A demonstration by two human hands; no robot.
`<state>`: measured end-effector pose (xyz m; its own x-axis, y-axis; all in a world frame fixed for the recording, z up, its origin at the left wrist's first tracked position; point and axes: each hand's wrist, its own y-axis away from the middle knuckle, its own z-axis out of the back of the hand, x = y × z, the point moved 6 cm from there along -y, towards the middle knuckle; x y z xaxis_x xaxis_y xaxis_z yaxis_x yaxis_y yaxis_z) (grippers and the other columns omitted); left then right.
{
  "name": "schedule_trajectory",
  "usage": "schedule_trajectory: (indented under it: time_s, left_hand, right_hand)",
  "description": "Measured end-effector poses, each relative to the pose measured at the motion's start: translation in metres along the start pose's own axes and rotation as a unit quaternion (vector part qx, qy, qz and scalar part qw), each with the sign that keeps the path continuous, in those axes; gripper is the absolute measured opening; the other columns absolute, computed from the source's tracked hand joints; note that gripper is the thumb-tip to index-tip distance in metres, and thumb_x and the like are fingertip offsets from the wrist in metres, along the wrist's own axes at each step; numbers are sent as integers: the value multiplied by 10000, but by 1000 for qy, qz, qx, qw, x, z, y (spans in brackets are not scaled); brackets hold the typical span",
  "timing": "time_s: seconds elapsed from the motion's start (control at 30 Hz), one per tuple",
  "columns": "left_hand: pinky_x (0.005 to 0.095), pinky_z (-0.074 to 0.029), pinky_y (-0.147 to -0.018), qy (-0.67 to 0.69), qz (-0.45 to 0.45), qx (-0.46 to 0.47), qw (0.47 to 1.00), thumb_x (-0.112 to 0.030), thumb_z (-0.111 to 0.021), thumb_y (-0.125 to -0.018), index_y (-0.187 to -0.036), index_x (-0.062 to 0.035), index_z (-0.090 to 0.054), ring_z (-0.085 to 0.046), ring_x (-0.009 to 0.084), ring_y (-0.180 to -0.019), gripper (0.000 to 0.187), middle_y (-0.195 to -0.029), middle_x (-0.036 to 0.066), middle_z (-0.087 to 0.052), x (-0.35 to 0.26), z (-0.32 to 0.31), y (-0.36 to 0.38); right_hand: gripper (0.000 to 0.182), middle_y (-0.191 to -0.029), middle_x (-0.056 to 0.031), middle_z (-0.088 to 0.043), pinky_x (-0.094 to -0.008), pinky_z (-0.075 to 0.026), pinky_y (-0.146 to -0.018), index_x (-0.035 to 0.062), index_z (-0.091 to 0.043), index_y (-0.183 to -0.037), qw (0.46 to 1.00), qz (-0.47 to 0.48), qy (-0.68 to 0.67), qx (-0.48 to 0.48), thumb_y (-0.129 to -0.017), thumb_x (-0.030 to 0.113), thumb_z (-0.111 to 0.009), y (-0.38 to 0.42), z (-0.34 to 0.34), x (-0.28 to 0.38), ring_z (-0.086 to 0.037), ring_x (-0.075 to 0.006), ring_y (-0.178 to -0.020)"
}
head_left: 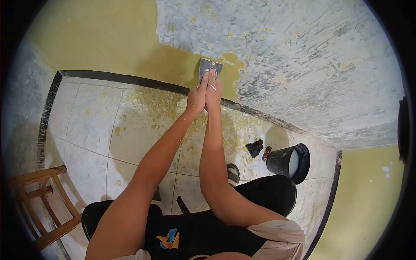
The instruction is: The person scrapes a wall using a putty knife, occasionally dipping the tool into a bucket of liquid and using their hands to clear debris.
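Both of my hands are together on a wide metal paint scraper [209,66], whose blade lies against the wall at the lower edge of the yellow-green paint [173,65]. My left hand [197,99] is closed along the left side of the tool. On the right side, my right hand [213,93] is closed too, with fingers stretched up over the blade and paint flecks on its back. The scraper's handle is hidden under my hands. Above and right of the blade, the wall is stripped to a patchy grey-white surface [294,56].
Paint flakes [151,106] litter the tiled floor [91,117] along the dark skirting [125,78]. A black bucket [281,160] with whitish liquid stands at the right, near a dark crumpled rag [255,148] and a small brown object [267,153]. A wooden ladder-like frame [65,195] is at the left.
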<state>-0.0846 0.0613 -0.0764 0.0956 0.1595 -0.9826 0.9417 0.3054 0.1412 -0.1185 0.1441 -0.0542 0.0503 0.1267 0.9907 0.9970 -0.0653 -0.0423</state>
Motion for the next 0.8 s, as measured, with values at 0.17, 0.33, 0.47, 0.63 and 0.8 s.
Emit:
schedule_trajectory:
  time_s: [0.17, 0.33, 0.47, 0.63, 0.8]
  left_hand:
    - [398, -492, -977, 97, -25, 0, 995, -585, -479, -1045, -1317, 79, -628, -667, 327, -1145, 733, -1246, 279, -687, 8, -9, -10]
    - [389, -497, -956, 92, 16, 9, 996, -578, -477, -1049, -1299, 84, -642, -676, 308, -1119, 727, -1215, 269, -702, 4, -8, -3]
    - [390, -505, -927, 30, 80, 30, 996, -606, -466, -1041, -1272, 91, -659, -689, 300, -1073, 759, -1160, 265, -722, -11, -5, -2]
    - [398, -510, -911, 38, 22, 17, 999, -635, -446, -1033, -1268, 75, -670, -697, 305, -1040, 781, -1121, 273, -731, -36, -12, -6]
    - [389, -516, -895, 12, 79, 38, 996, -631, -468, -1028, -1299, 56, -663, -697, 294, -1038, 764, -1154, 263, -724, -26, -12, 5]
  right_hand:
    - [560, -638, 12, -494, -323, -368, -546, 55, -527, -698, 998, 8, 60, 7, -1082, 463, -528, 2, -1, 22, -450, -102, -608]
    - [652, -599, -24, -460, -377, -359, -545, 9, -467, -641, 998, 1, 70, -4, -1067, 498, -532, 3, -1, 24, -412, -131, -612]
    - [663, -594, -33, -467, -385, -361, -541, -9, -476, -642, 997, 11, 72, -19, -1075, 492, -514, -4, -2, 21, -423, -132, -606]
    - [657, -593, -46, -475, -395, -365, -545, -27, -500, -663, 996, 57, 70, -4, -1079, 481, -504, -7, -7, 54, -430, -145, -600]
    - [644, -605, -64, -501, -401, -375, -559, -40, -521, -690, 996, 51, 67, 0, -1078, 475, -507, 3, -3, 43, -439, -159, -605]
